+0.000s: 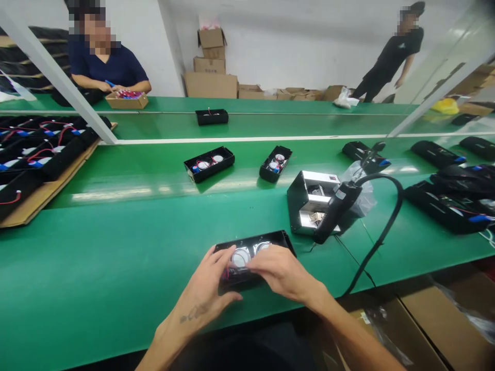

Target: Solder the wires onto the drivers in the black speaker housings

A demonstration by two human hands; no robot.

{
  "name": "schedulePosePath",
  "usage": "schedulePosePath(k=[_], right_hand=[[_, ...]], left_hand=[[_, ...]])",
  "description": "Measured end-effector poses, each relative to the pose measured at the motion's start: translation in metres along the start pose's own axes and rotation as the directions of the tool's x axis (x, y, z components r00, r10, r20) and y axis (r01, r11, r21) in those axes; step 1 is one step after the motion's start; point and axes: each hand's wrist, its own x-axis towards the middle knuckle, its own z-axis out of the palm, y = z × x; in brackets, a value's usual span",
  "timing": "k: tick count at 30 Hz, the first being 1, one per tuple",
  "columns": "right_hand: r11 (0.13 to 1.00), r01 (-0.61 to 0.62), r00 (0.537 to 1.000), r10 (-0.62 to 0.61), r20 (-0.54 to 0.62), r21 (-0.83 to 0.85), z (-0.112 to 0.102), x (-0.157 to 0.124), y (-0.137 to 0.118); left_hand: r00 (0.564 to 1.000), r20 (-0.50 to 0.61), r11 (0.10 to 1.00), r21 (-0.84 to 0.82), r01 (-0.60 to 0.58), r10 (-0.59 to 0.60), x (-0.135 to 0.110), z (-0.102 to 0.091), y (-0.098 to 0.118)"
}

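Observation:
A black speaker housing (pixel 270 240) with two round white speaker cones lies at the near edge of the green bench. My left hand (pixel 211 285) rests against its left end, fingers curled into the housing near red wires. My right hand (pixel 280 273) lies over its middle and right side, fingertips pinched near the left cone. What the fingers hold is hidden.
A soldering station (pixel 309 203) with its black handpiece (pixel 335 211) and cable stands just right. Two more housings (pixel 209 163) (pixel 276 163) lie on the belt beyond. Stacks of housings sit far left (pixel 34 149) and right (pixel 444 206). A seated person (pixel 104 67) works opposite; another stands far right.

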Motion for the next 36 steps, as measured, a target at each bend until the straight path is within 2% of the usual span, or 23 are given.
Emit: schedulePosePath(k=[2,4,7,10,13,17,20,23,26,28,31,33,36], right_hand=[[0.981,0.057,0.976,-0.016,0.217,-0.184,-0.012,-0.002,0.001],[0.958,0.031,0.935,0.073,0.346,-0.287,-0.016,-0.002,-0.003],[0.930,0.019,0.873,0.164,0.460,-0.367,-0.013,0.002,-0.012],[0.907,0.058,0.837,0.183,0.516,-0.416,-0.010,0.008,-0.018],[0.898,0.106,0.826,0.160,0.541,-0.428,-0.011,0.010,-0.021],[0.902,0.104,0.802,0.173,0.572,-0.419,-0.012,0.009,-0.025],[0.902,0.116,0.816,0.153,0.558,-0.417,-0.008,0.004,-0.025],[0.919,0.091,0.879,0.107,0.465,-0.384,-0.001,-0.007,-0.018],[0.918,0.072,0.941,0.067,0.331,-0.391,0.008,-0.018,-0.007],[0.894,0.109,0.957,0.023,0.288,-0.434,0.015,-0.021,-0.001],[0.864,0.154,0.957,-0.011,0.288,-0.479,0.021,-0.016,0.006],[0.875,0.106,0.949,0.054,0.312,-0.472,0.021,-0.004,0.009],[0.910,-0.098,0.891,0.261,0.371,-0.403,0.012,0.019,0.009]], left_hand=[[0.999,0.020,0.998,0.046,-0.040,0.039,0.003,0.008,0.001],[0.997,0.026,0.993,0.096,-0.068,0.066,0.004,0.014,0.004],[0.995,0.006,0.981,0.168,-0.097,0.098,0.003,0.021,0.010],[0.992,-0.041,0.972,0.207,-0.109,0.120,0.003,0.026,0.014],[0.985,-0.103,0.974,0.196,-0.114,0.136,0.003,0.030,0.016],[0.973,-0.150,0.970,0.195,-0.144,0.175,0.005,0.032,0.015],[0.966,-0.152,0.960,0.221,-0.172,0.208,0.005,0.033,0.013],[0.977,-0.064,0.956,0.228,-0.182,0.202,0.006,0.030,0.010],[0.977,0.112,0.964,0.177,-0.200,0.182,0.017,0.023,0.004],[0.968,0.203,0.980,0.104,-0.170,0.147,0.030,0.016,-0.001],[0.967,0.243,0.997,-0.045,-0.060,0.069,0.052,0.007,-0.010],[0.970,0.238,0.992,-0.127,-0.017,0.048,0.062,0.001,-0.013],[0.971,0.227,0.982,-0.185,-0.032,0.074,0.067,-0.004,-0.014]])
